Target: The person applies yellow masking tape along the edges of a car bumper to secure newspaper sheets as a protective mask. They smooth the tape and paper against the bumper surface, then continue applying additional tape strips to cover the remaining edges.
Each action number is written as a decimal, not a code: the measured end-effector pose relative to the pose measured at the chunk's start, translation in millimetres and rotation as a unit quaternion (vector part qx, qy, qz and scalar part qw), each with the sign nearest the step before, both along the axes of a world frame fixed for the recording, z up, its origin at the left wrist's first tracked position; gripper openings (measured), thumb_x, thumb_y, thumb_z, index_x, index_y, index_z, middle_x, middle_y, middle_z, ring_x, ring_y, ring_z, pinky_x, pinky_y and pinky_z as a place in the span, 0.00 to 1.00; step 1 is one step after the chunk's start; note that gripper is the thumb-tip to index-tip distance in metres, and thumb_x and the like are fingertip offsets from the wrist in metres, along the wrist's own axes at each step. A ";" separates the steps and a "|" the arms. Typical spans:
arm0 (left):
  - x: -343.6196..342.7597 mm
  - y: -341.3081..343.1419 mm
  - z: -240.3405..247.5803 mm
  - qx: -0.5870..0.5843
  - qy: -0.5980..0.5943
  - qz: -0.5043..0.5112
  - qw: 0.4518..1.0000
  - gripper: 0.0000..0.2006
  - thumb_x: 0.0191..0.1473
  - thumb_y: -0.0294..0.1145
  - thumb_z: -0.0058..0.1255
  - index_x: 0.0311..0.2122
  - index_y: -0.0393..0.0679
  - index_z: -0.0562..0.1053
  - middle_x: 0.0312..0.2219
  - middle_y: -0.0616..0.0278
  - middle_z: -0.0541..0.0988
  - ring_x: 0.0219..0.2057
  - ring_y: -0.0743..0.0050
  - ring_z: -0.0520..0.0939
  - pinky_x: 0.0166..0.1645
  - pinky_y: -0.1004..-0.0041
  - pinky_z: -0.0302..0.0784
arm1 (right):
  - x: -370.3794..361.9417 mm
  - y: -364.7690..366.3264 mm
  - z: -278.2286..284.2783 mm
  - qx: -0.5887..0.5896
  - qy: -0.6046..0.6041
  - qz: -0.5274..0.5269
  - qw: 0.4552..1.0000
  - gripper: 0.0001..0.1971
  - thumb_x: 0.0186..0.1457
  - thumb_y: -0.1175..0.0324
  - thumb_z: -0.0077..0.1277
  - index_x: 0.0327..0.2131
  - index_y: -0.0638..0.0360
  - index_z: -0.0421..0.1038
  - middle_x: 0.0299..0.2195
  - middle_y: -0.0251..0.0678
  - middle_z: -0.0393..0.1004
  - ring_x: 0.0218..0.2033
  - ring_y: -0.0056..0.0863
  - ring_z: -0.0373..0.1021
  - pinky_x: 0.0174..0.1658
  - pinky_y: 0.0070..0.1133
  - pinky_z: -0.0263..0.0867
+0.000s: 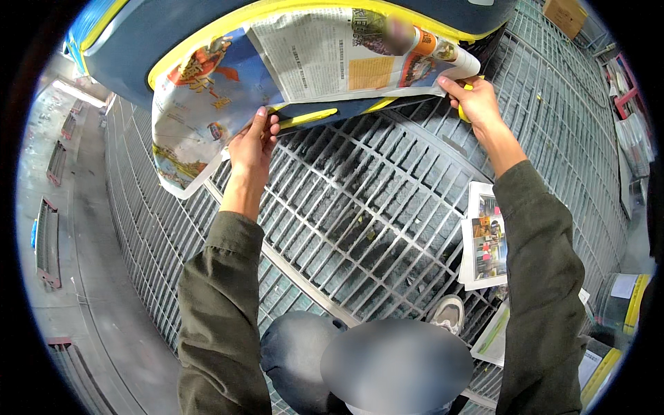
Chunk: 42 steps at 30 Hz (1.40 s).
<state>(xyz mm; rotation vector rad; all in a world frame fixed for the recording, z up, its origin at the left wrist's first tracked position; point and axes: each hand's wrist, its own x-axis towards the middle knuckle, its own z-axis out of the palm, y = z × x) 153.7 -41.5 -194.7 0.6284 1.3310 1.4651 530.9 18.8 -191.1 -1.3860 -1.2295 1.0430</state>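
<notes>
A sheet of newspaper [311,59] lies against a dark blue curved panel [200,24] that looks like a car bumper. Yellow tape [259,14] runs along the sheet's upper edge. The paper's lower edge is pinched by my left hand [252,142], thumb on top, beside a yellow strip [309,117] on the panel's lower part. At the sheet's right end, my right hand [477,107] grips the curled corner between thumb and fingers. Something yellow [465,111] shows among the fingers of that hand; its kind is hard to make out.
Metal floor grating [360,187] spreads beneath me. Folded printed papers [484,238] lie by my right forearm, near my shoe [447,312]. Containers with yellow rims [626,304] stand at the right edge. A cardboard box [565,17] sits far right. Grey floor [90,277] extends on the left.
</notes>
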 end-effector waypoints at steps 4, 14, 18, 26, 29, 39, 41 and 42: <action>-1.8 1.0 -0.2 0.011 -0.008 -0.023 1.000 0.12 0.56 0.37 0.57 0.40 0.41 0.75 0.30 0.65 0.81 0.27 0.82 0.79 0.30 0.83 0.73 | 5.2 6.1 1.5 0.049 -0.062 -0.030 0.996 0.13 0.52 0.68 0.59 0.39 0.64 0.78 0.32 0.31 0.78 0.32 0.17 0.70 0.38 0.17 0.64; 10.5 -3.1 -3.8 0.015 -0.066 -0.016 0.998 0.10 0.56 0.36 0.56 0.39 0.43 0.73 0.29 0.64 0.80 0.25 0.83 0.78 0.27 0.84 0.72 | 4.7 -0.3 15.3 0.018 -0.051 -0.015 0.998 0.07 0.53 0.67 0.58 0.34 0.59 0.76 0.19 0.22 0.65 0.16 0.10 0.55 0.19 0.14 0.51; 2.9 -10.0 -1.3 0.010 -0.070 0.003 0.997 0.09 0.57 0.36 0.56 0.38 0.44 0.74 0.29 0.65 0.80 0.25 0.84 0.78 0.26 0.86 0.71 | 15.6 -7.8 5.0 -0.057 0.006 0.009 0.998 0.13 0.52 0.61 0.61 0.32 0.59 0.72 0.18 0.21 0.63 0.14 0.10 0.54 0.18 0.12 0.50; -9.7 -5.6 5.8 0.045 -0.057 -0.005 0.997 0.09 0.58 0.36 0.54 0.39 0.43 0.74 0.32 0.66 0.81 0.28 0.86 0.77 0.29 0.86 0.70 | 21.2 4.1 9.8 0.035 -0.004 -0.013 0.999 0.07 0.56 0.73 0.52 0.38 0.60 0.75 0.19 0.23 0.66 0.16 0.10 0.58 0.19 0.12 0.55; -10.4 0.2 2.9 0.035 -0.087 0.009 0.996 0.07 0.58 0.35 0.54 0.40 0.45 0.74 0.32 0.67 0.80 0.27 0.86 0.78 0.28 0.87 0.72 | 21.2 17.2 14.5 0.075 -0.030 -0.076 0.994 0.11 0.57 0.74 0.47 0.43 0.60 0.76 0.25 0.26 0.74 0.18 0.13 0.62 0.21 0.15 0.57; -33.6 -23.8 -26.9 0.026 -0.081 0.045 0.995 0.09 0.58 0.29 0.53 0.43 0.43 0.73 0.35 0.65 0.80 0.30 0.82 0.79 0.29 0.84 0.74 | 29.6 36.4 19.6 0.119 -0.113 -0.121 0.979 0.11 0.62 0.69 0.46 0.44 0.56 0.77 0.27 0.22 0.74 0.20 0.09 0.61 0.23 0.12 0.57; -30.6 -28.3 -28.0 0.023 -0.073 0.020 0.997 0.09 0.57 0.26 0.53 0.43 0.43 0.72 0.36 0.65 0.79 0.31 0.82 0.78 0.30 0.84 0.74 | 37.7 41.6 17.5 0.157 -0.102 -0.125 0.974 0.11 0.61 0.68 0.47 0.43 0.55 0.77 0.27 0.22 0.74 0.21 0.09 0.61 0.23 0.12 0.57; -32.2 -35.7 -27.6 0.032 -0.070 0.002 0.997 0.10 0.56 0.25 0.53 0.44 0.43 0.72 0.37 0.65 0.79 0.33 0.81 0.78 0.32 0.84 0.74 | 40.0 43.7 14.1 0.175 -0.096 -0.127 0.972 0.10 0.61 0.68 0.47 0.43 0.54 0.77 0.27 0.21 0.74 0.21 0.09 0.61 0.24 0.12 0.57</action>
